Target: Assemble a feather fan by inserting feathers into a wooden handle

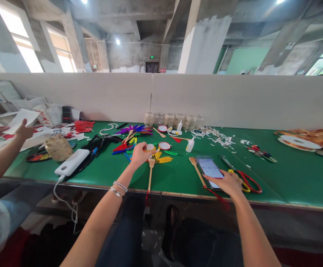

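My left hand point(140, 154) sits on the head of a small wooden-handled feather fan point(150, 174), with yellow feathers showing beside the fingers and a white disc point(150, 147) at the fingertips. My right hand point(228, 183) grips the lower corner of a smartphone point(210, 171), whose lit screen faces up. Left of that hand lies a wooden stick point(198, 172) with a red tassel. Red-and-yellow-handled scissors point(246, 181) lie just right of my right hand.
Glass jars point(169, 120) and white glue bottles point(190, 144) stand along the divider point(233, 100). Coloured feathers point(133, 129) and paper scraps point(217, 137) cover the green table point(289, 178). A power bank point(72, 162) lies left, near a co-worker's hands point(22, 130) holding white paper.
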`<state>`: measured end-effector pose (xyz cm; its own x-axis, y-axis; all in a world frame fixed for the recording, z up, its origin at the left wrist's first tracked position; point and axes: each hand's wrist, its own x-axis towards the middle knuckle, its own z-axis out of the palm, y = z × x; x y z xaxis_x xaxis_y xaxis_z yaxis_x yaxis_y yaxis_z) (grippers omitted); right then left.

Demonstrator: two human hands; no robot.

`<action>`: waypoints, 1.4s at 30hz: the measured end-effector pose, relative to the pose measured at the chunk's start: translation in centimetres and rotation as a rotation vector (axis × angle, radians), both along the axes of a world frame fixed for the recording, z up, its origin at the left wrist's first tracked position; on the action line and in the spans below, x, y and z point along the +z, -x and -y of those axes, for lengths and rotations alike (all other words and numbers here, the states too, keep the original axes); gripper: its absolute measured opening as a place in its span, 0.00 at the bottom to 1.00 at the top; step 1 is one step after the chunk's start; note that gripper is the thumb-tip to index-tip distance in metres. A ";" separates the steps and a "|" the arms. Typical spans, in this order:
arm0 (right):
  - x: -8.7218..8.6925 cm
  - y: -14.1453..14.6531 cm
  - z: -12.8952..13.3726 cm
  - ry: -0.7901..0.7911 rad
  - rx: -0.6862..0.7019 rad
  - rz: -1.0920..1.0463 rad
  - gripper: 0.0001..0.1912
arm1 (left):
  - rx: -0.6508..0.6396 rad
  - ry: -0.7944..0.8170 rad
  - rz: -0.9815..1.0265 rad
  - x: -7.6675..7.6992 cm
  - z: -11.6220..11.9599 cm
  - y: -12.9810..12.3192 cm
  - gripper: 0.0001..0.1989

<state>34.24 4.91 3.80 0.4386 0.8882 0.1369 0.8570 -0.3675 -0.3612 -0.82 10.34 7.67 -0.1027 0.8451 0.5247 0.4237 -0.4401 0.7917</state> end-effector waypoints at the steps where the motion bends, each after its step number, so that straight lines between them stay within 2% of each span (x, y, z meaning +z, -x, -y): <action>1: 0.3 0.2 0.1 0.038 -0.011 -0.006 0.42 | 0.001 0.014 0.012 0.0 0.0 0.0 0.22; 6: 1.6 1.3 0.8 0.138 -0.041 -0.010 0.44 | -0.017 0.095 -0.010 0.0 0.0 0.3 0.18; 10: 2.0 1.7 1.2 0.143 -0.051 0.007 0.42 | -0.183 0.069 0.061 -0.3 -0.1 0.7 0.16; 13: 2.0 1.8 1.3 0.148 -0.078 0.026 0.43 | -0.290 0.100 0.235 -1.0 -0.3 0.6 0.16; 16: 2.0 1.9 1.4 0.119 -0.077 0.040 0.43 | -0.273 0.131 0.508 -1.8 -0.6 0.5 0.19; 18: 2.0 2.3 1.4 0.019 -0.062 0.052 0.41 | -0.271 0.147 0.631 -2.1 -0.7 0.5 0.20; 20: 2.3 3.5 1.2 -0.160 0.005 0.039 0.37 | -0.290 0.150 0.660 -2.1 -0.8 0.4 0.19; 23: 2.9 6.6 0.7 -0.447 0.201 -0.041 0.26 | -0.330 0.132 0.637 -1.9 -0.5 0.4 0.19; 26: 3.1 10.8 -0.1 -0.613 0.408 -0.087 0.20 | -0.338 0.109 0.585 -1.9 -0.4 0.4 0.19; 29: 2.7 15.0 -1.3 -0.634 0.657 -0.175 0.18 | -0.262 0.088 0.543 -2.1 -0.7 0.6 0.19; 33: 2.5 18.7 -3.3 -0.575 0.842 -0.297 0.18 | -0.198 0.073 0.523 -2.0 -0.8 0.8 0.18; 36: 3.3 20.0 -4.7 -0.516 0.918 -0.350 0.16 | -0.225 0.096 0.555 -1.7 -0.7 0.7 0.20; 42: 5.1 21.3 -6.0 -0.413 1.060 -0.209 0.18 | -0.240 0.089 0.603 -1.8 -1.0 0.9 0.18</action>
